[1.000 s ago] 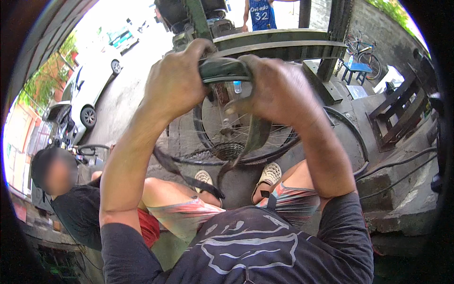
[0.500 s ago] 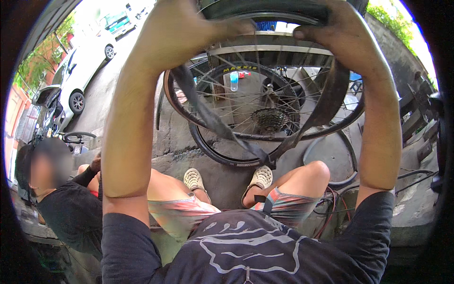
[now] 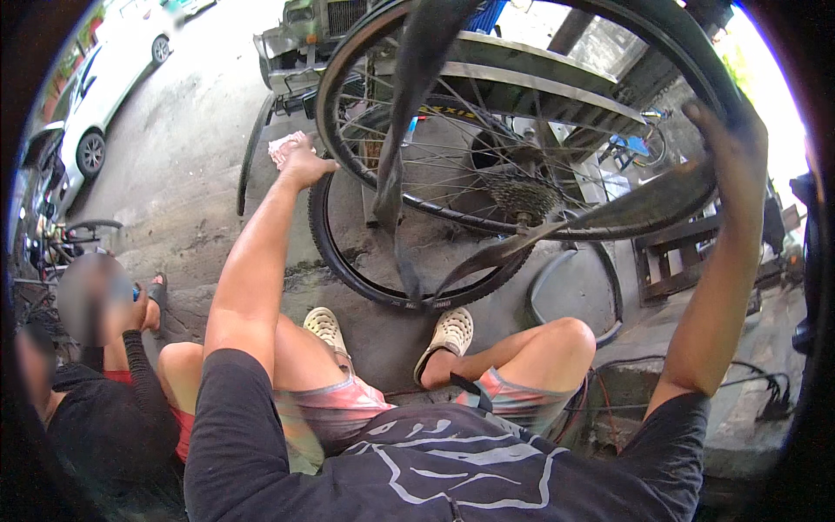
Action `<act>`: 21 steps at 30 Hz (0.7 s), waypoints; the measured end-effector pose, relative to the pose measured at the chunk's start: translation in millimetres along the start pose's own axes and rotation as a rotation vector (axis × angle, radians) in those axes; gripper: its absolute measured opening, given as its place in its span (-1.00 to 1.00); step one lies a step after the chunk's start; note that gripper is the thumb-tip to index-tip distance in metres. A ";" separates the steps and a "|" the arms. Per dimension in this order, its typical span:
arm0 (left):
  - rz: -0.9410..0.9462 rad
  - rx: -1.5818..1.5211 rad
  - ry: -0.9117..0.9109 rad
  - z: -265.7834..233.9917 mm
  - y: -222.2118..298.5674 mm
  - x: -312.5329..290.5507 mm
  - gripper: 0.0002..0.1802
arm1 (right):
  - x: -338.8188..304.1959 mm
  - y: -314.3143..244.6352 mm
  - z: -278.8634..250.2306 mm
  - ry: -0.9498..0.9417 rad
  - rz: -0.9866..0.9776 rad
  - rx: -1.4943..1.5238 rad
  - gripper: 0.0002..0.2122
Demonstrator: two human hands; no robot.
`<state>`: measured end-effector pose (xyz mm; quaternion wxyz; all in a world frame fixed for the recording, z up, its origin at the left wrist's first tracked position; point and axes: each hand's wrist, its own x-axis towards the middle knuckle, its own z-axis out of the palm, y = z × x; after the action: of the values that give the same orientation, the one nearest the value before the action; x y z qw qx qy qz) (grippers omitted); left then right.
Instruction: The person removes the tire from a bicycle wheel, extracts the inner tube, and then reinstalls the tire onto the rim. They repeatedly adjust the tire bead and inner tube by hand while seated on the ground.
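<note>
A spoked bicycle wheel (image 3: 363, 174) is tilted up in front of me. My right hand (image 3: 729, 143) grips its right side, thumb over the rim. A flat black inner tube (image 3: 402, 122) hangs loosely from the wheel, its lower loop drooping toward my feet. Beyond the wheel's left edge, my left hand (image 3: 306, 167) is off the rim, its thumb stretched out and its other fingers partly hidden around a crumpled pink-and-white rag (image 3: 289, 148). Behind and below is another bicycle wheel with a knobby black tire (image 3: 341, 268). A sprocket cassette (image 3: 522, 193) shows among the spokes.
Another person (image 3: 113, 391) sits close on my left. A loose black tire (image 3: 252, 161) stands left of the wheels; hoses (image 3: 600, 391) lie by my right knee. Farther off are a metal bench (image 3: 539, 74), a white car (image 3: 104, 96) and a parked vehicle (image 3: 300, 43).
My left hand has let go of the wheel's top and moved down left to the rag. My right hand has shifted right and lower, with the wheel swinging that way. My view has turned slightly.
</note>
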<state>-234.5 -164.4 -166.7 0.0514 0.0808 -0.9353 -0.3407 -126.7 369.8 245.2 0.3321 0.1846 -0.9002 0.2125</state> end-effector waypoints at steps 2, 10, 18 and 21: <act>0.085 -0.071 -0.156 21.7 55.7 -2.3 0.23 | -13.9 14.1 -1.1 0.008 0.091 -0.066 -0.55; -0.151 0.219 0.146 65.1 18.3 25.7 -0.01 | -14.5 22.2 47.7 -0.001 0.092 0.059 -0.60; 0.111 -0.165 0.109 35.9 26.6 -6.3 -0.33 | -31.6 14.0 49.7 -0.067 0.033 0.261 -0.61; 0.251 -0.127 0.106 -1.4 60.5 -60.8 -0.33 | -62.4 16.1 51.4 -0.116 0.123 0.292 -0.59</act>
<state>-181.7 -108.3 -129.1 0.1482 -0.0224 -0.9105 -0.3855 -116.6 369.3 163.4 0.2356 0.1874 -0.8870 0.3502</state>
